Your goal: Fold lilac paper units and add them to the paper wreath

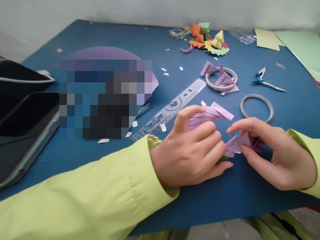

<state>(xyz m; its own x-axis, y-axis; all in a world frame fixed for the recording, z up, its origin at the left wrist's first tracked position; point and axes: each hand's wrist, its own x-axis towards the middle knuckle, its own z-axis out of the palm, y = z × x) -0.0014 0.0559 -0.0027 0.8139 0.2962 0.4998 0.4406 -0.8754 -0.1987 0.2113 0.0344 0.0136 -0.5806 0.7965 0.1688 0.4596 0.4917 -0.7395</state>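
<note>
My left hand (195,153) curls around a partly joined chain of folded lilac paper pieces (212,111). Its fingers hide much of the middle, and the overlapping strips fan out above the knuckles. Between the thumb and fingers of my right hand (280,153) is a small folded purple paper piece (246,140), right beside the near end of the chain. More folded purple paper pieces (223,80) lie in and around a roll of tape (207,80) just beyond my hands. A second tape roll (242,106) lies behind my right hand.
A clear stencil ruler (172,106) slants across the blue table (112,176). At the back are orange, yellow and green folded paper (215,43). Compasses (271,85) and green sheets (302,50) lie right. Purple paper (100,53) and a phone (27,133) lie left.
</note>
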